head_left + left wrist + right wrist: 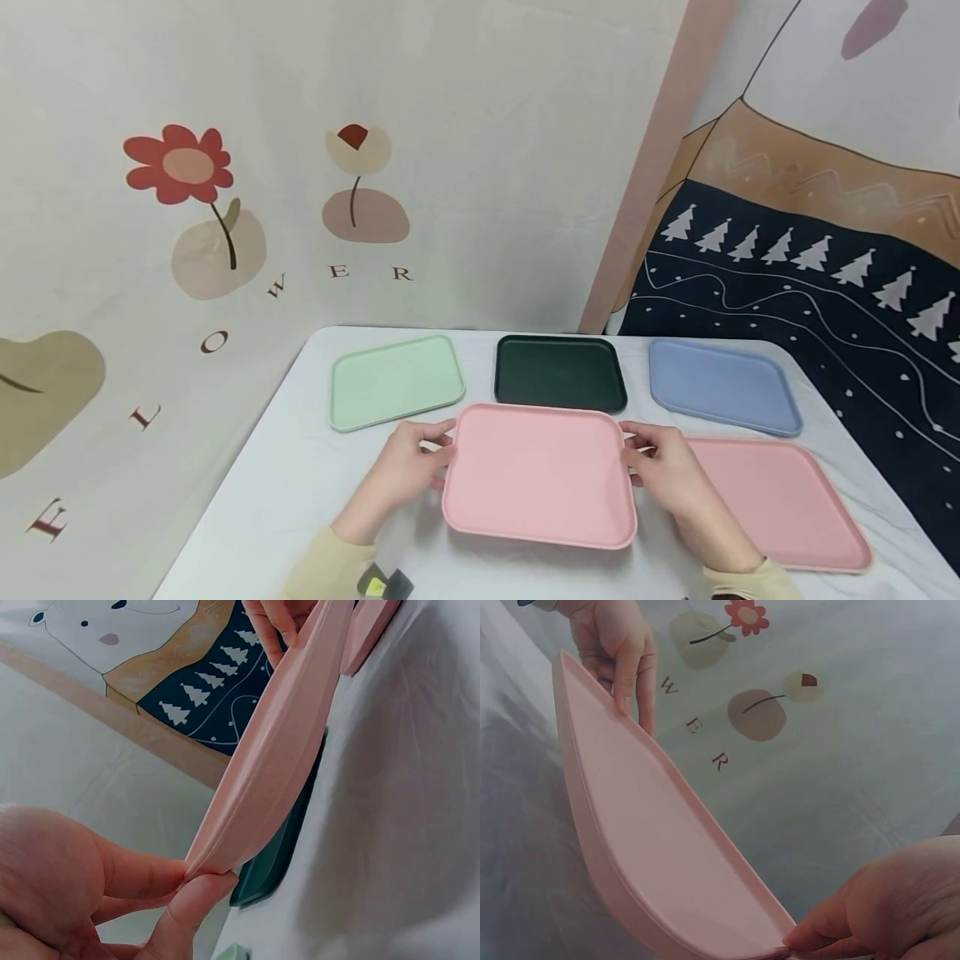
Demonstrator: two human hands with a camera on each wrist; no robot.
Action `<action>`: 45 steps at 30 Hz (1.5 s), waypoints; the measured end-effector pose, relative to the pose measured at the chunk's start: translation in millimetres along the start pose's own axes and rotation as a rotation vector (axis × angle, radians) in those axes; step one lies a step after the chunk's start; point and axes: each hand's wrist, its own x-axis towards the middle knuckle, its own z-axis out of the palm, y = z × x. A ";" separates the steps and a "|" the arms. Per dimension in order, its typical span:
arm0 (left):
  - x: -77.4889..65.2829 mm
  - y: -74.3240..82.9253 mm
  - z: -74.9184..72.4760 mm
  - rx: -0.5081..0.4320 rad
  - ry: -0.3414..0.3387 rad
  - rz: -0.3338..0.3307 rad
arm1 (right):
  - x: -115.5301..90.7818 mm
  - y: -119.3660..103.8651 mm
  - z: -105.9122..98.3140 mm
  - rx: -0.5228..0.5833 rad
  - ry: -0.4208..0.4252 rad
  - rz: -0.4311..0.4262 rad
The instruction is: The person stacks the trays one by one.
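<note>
A pink rectangular tray (542, 479) with rounded corners is held above the white table, its shadow falling below it. My left hand (408, 467) pinches its left edge between thumb and fingers. On the opposite side, my right hand (663, 467) pinches the right edge the same way. The left wrist view shows the tray (277, 750) from its side, with the left thumb and a finger squeezing the rim. From the right wrist, the tray's inside (660, 825) looks bare, and the right fingertips grip its near corner.
A second pink tray (780, 504) lies on the table (315, 517) at the right, partly behind my right forearm. Along the back lie a light green tray (397, 382), a dark green tray (558, 372) and a blue tray (723, 385). Printed cloth (487, 167) hangs behind.
</note>
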 end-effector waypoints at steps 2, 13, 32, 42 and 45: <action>0.5 -2.0 2.9 -0.005 -0.005 0.000 | 0.6 1.0 -1.3 -0.006 -0.003 -0.002; 4.1 -19.0 19.2 0.012 -0.035 -0.019 | 3.1 11.7 -2.9 -0.037 -0.004 0.049; 7.7 -33.4 36.1 0.038 -0.044 -0.029 | 12.3 43.2 2.7 -0.285 0.009 -0.025; 11.6 -39.1 40.3 0.076 -0.034 -0.047 | 16.2 50.9 7.3 -0.334 0.023 -0.054; 11.2 -38.9 40.6 0.085 -0.029 -0.053 | 16.8 51.6 7.7 -0.341 0.023 -0.046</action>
